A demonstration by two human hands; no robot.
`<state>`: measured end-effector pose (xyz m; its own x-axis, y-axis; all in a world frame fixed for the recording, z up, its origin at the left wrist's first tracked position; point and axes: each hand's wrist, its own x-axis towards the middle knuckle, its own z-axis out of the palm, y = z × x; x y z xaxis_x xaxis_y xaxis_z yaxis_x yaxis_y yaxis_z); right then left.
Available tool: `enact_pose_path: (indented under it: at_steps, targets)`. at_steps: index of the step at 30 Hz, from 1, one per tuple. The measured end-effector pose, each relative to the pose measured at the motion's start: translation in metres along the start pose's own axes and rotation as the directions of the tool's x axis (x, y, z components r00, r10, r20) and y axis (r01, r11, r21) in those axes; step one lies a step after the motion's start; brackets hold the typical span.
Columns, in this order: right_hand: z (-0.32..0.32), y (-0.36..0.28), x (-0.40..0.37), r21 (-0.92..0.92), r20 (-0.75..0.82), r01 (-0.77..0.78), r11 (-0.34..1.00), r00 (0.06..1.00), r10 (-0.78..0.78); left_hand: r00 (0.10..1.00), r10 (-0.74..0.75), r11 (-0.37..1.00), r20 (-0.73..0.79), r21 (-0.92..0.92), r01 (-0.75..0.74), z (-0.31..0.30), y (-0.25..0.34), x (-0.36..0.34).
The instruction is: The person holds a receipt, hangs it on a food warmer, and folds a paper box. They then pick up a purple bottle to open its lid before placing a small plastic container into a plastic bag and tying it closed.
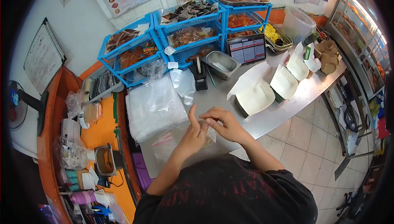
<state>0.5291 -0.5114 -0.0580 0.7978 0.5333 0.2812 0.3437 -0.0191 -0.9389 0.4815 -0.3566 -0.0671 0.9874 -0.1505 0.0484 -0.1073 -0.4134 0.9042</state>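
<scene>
Close together over the near part of the metal table (pixel 266 129), my two hands meet at a small clear plastic bag (pixel 210 137), which hangs just below the fingers. My left hand (pixel 193 135) has its index finger pointing up while the thumb and other fingers are closed at the bag. With thumb and bent fingers, my right hand (pixel 226 126) pinches at the bag's top; the fingers partly hide it. A thick stack of clear plastic bags (pixel 154 111) lies to the left, and a clear bag with red marks (pixel 163 145) is beside my left wrist.
Blue stacked baskets (pixel 188 37) with bagged food stand at the back. Before them are a tape dispenser (pixel 200 76), a metal pan (pixel 221 64) and a tablet (pixel 247 49). Open paper boxes (pixel 255 96) line the right side. An orange shelf (pixel 100 129) holds supplies at left.
</scene>
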Motion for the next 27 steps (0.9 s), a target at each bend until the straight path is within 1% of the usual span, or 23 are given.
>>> enact_pose_path:
  at_steps: [1,3,4,6,7,9,10,12,13,14,15,16,17,18,19,21,22,23,24,25,26,27]
  targets:
    - [0.001,0.006,0.001,0.004,-0.004,0.003,1.0,1.0,-0.003,1.0,0.0,1.0,0.003,0.006,0.0,-0.001,0.0,0.001]
    - [0.006,0.013,0.002,0.086,-0.042,-0.027,0.996,0.999,0.03,0.998,-0.052,0.998,0.042,-0.041,0.053,-0.003,0.001,0.001]
    - [0.006,0.014,0.002,0.088,-0.047,-0.023,0.996,0.999,0.027,0.998,-0.05,0.998,0.044,-0.035,0.051,-0.003,-0.003,0.002]
    - [0.005,0.015,0.001,-0.023,-0.011,-0.022,0.999,1.0,0.022,1.0,0.004,0.992,-0.013,-0.123,-0.006,-0.002,-0.012,0.004]
    - [0.007,0.018,0.0,-0.023,-0.014,-0.02,1.0,1.0,0.019,1.0,0.006,0.993,-0.012,-0.12,-0.008,-0.003,-0.011,0.003]
    - [0.014,0.026,-0.002,0.072,-0.032,-0.105,0.992,0.994,0.107,0.996,-0.077,0.997,0.051,0.014,0.076,-0.006,-0.006,0.001]
    - [0.017,0.03,-0.003,0.073,-0.033,-0.105,0.992,0.994,0.108,0.996,-0.077,0.997,0.052,0.014,0.076,-0.01,-0.001,0.001]
    - [0.02,0.034,-0.008,0.208,-0.144,-0.148,0.967,0.973,0.179,0.96,-0.222,0.974,0.173,0.079,0.211,-0.021,0.007,0.004]
    - [0.021,0.033,-0.012,0.208,-0.144,-0.147,0.967,0.973,0.179,0.96,-0.222,0.974,0.172,0.079,0.211,-0.025,0.003,0.005]
    - [0.021,0.03,-0.018,0.123,-0.171,-0.086,0.989,0.979,0.107,0.947,-0.196,0.959,0.255,-0.15,0.239,-0.028,-0.004,0.007]
    - [0.02,0.027,-0.022,0.036,-0.192,-0.025,0.999,0.981,0.031,0.933,-0.149,0.889,0.328,-0.369,0.272,-0.03,-0.01,0.01]
    - [0.019,0.024,-0.025,0.034,-0.191,-0.023,0.999,0.981,0.029,0.934,-0.148,0.889,0.326,-0.369,0.27,-0.03,-0.016,0.011]
    - [0.019,0.022,-0.029,-0.08,-0.126,0.097,0.992,0.986,-0.106,0.926,-0.122,0.867,0.358,-0.415,0.275,-0.029,-0.021,0.012]
    - [0.019,0.021,-0.031,-0.184,-0.048,0.219,0.958,0.972,-0.231,0.916,-0.095,0.843,0.391,-0.458,0.283,-0.029,-0.025,0.011]
    - [0.017,0.022,-0.032,-0.184,-0.051,0.217,0.959,0.972,-0.23,0.914,-0.095,0.843,0.394,-0.457,0.284,-0.028,-0.03,0.01]
    - [0.015,0.029,-0.03,-0.208,-0.033,0.294,0.933,0.951,-0.307,0.907,-0.01,0.882,0.421,-0.424,0.206,-0.028,-0.035,0.009]
    - [0.018,0.034,-0.024,-0.21,-0.035,0.294,0.932,0.951,-0.308,0.906,-0.008,0.882,0.422,-0.424,0.205,-0.026,-0.033,0.008]
    - [0.025,0.04,-0.016,0.16,-0.155,0.18,0.971,0.976,-0.155,0.931,0.018,0.949,0.364,-0.299,0.099,-0.023,-0.029,0.006]
    - [0.03,0.047,-0.012,0.519,-0.209,0.08,0.851,0.977,0.035,0.95,0.052,0.987,0.309,-0.16,-0.002,-0.019,-0.024,0.004]
    - [0.03,0.055,-0.012,0.519,-0.209,0.079,0.851,0.977,0.036,0.949,0.052,0.987,0.31,-0.16,-0.002,-0.018,-0.015,0.001]
    - [0.03,0.061,-0.01,0.575,-0.061,-0.052,0.817,0.992,0.106,0.959,0.1,0.986,0.266,0.102,-0.131,-0.019,-0.004,0.001]
    - [0.029,0.065,-0.009,0.608,0.091,-0.186,0.772,0.982,0.165,0.959,0.16,0.902,0.234,0.361,-0.238,-0.018,0.002,0.002]
